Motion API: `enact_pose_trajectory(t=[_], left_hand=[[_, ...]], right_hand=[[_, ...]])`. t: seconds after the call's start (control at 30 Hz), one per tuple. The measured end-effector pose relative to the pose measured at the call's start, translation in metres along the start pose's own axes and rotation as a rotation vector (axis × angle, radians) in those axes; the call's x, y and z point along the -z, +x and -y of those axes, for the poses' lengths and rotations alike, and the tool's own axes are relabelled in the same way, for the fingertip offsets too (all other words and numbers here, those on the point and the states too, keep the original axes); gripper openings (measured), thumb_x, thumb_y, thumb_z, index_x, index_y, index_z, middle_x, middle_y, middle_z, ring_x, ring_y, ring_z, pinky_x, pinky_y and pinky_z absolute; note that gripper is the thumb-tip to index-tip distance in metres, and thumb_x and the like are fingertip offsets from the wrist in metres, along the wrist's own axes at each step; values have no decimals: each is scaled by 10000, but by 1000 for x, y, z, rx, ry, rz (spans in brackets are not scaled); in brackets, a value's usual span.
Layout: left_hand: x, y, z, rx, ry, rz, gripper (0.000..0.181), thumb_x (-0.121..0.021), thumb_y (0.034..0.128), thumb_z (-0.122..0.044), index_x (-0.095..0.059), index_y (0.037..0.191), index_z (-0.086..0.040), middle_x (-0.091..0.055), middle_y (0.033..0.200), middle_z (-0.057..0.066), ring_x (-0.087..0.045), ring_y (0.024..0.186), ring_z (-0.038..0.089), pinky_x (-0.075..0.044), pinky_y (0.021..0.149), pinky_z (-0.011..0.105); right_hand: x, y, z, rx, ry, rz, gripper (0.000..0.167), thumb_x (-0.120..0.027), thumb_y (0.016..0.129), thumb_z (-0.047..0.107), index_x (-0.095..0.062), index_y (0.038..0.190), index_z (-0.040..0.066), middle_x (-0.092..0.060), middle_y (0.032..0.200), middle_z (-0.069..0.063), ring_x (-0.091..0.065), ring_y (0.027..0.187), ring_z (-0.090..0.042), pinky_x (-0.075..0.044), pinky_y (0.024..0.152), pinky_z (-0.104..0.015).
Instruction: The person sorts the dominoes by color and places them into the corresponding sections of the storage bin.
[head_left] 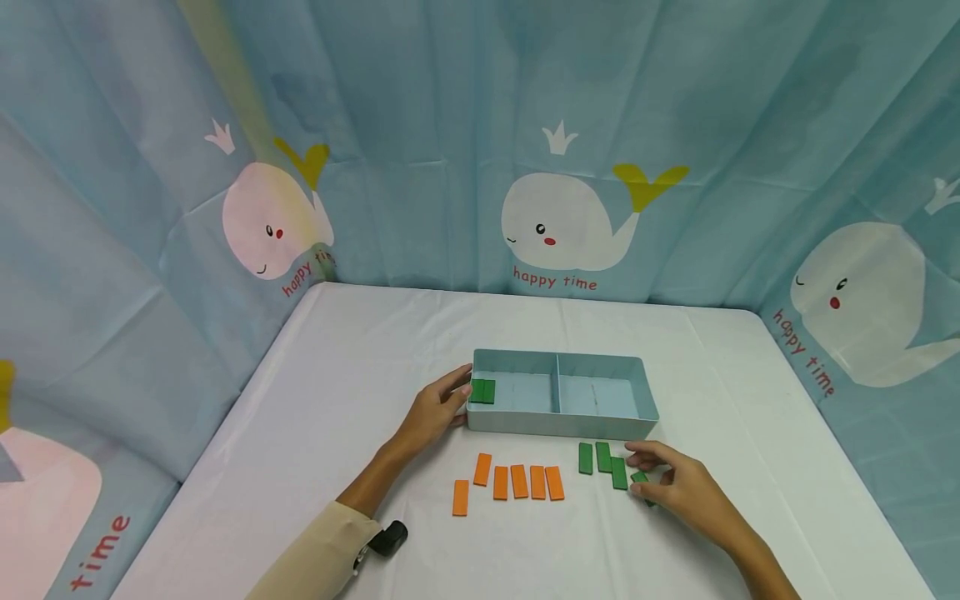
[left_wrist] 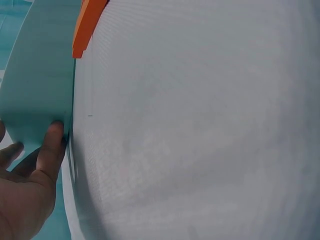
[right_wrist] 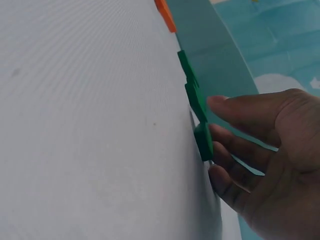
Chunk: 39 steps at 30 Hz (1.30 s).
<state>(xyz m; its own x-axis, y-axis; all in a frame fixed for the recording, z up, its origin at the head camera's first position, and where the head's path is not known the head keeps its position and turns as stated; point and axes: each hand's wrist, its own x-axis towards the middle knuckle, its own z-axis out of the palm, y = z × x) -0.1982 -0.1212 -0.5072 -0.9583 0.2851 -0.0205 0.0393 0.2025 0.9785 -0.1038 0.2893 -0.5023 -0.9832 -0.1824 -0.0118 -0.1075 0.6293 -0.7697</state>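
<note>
Where right hand (right_wrist: 285,172) curves, tile (right_wrist: 203,142) (green) alongside

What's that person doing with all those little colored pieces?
The person's left hand touches the left end of a blue box. Their right hand is at a green piece on the white table. Two green pieces lie in the box's left compartment; three others and six orange pieces lie in front.

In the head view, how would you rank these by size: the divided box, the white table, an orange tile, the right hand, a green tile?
1. White table
2. Divided box
3. Right hand
4. Orange tile and green tile: too alike to rank
</note>
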Motion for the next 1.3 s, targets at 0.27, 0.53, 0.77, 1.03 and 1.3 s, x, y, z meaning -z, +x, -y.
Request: enact_pose_trajectory(t=[0.27, 0.53, 0.77, 1.03, 1.3], left_hand=[[-1, 1, 2, -3, -2, -8, 565, -551, 1132, -309, -399, 1655, -157, -421, 1669, 161, -489, 1479, 368, -606, 1020, 440], [0, 0, 1, -2, -7, 3, 569, -549, 1133, -324, -393, 1659, -172, -422, 1671, 148, -481, 1487, 355, -598, 1031, 446], [0, 2, 2, -4, -5, 2, 568, -547, 1134, -308, -392, 1658, -149, -418, 1673, 155, -485, 1483, 363, -601, 1024, 443], [0, 1, 1, -6, -11, 6, 570, -543, 1136, -309, -385, 1661, -157, -412, 1678, 147, -472, 1494, 352, -594, 1036, 449], [0, 1, 1, -3, -6, 5, 568, -544, 1136, -308, -387, 1661, -161, -411, 1678, 146, -474, 1492, 356, -595, 1035, 449]], right_hand=[[6, -6, -3, -74, -28, 44, 564, -907, 851, 229, -695, 1366, 138, -773, 1187, 54, -656, 1051, -85, -542, 763, -223], [13, -15, -8, -86, -13, 91, 649, -945, 790, 221, -691, 1382, 142, -734, 1222, -10, -603, 987, -71, -533, 719, -234], [19, -23, -13, -122, 7, 133, 724, -946, 755, 149, -662, 1421, 141, -672, 1230, -77, -582, 857, -115, -516, 703, -234], [18, -27, -14, -143, 9, 99, 684, -924, 761, 54, -679, 1395, 132, -670, 1246, -75, -600, 849, -107, -543, 722, -233], [14, -27, -14, -146, -22, 68, 659, -926, 765, 49, -691, 1374, 134, -674, 1209, -49, -594, 850, -105, -544, 719, -231]])
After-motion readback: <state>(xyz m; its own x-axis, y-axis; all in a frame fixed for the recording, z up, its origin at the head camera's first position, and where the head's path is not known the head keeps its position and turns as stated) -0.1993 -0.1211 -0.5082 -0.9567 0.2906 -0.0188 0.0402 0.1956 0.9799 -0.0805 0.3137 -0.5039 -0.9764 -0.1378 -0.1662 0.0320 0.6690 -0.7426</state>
